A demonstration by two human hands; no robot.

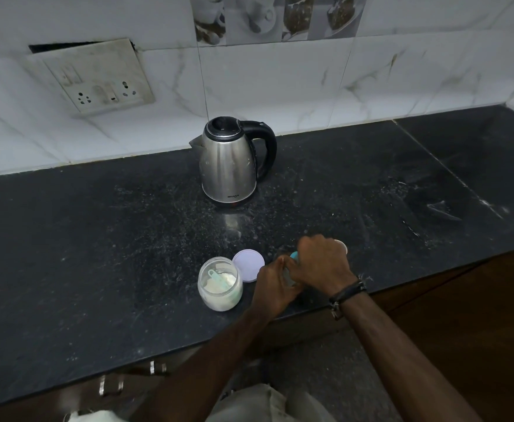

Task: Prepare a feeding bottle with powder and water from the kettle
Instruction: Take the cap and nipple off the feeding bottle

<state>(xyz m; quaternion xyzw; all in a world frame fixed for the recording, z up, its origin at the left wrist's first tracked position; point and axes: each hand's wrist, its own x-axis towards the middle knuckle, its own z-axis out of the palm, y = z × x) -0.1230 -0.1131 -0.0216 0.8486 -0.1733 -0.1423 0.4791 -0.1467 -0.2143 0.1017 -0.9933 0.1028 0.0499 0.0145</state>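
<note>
Bottle work sits at the front edge of the dark stone table (97, 254), with marble-look wall tiles (280, 80) and a grimy socket plate (97, 77) behind. I see the steel kettle (229, 161) standing well back, lid down. Nearer, the open powder jar (219, 283) holds a scoop, its lid (248, 264) just beside. My left hand (275, 284) and right hand (322, 263) are both clamped around the feeding bottle (290, 271), mostly hidden. I'd steady the base and twist the top squarely.
</note>
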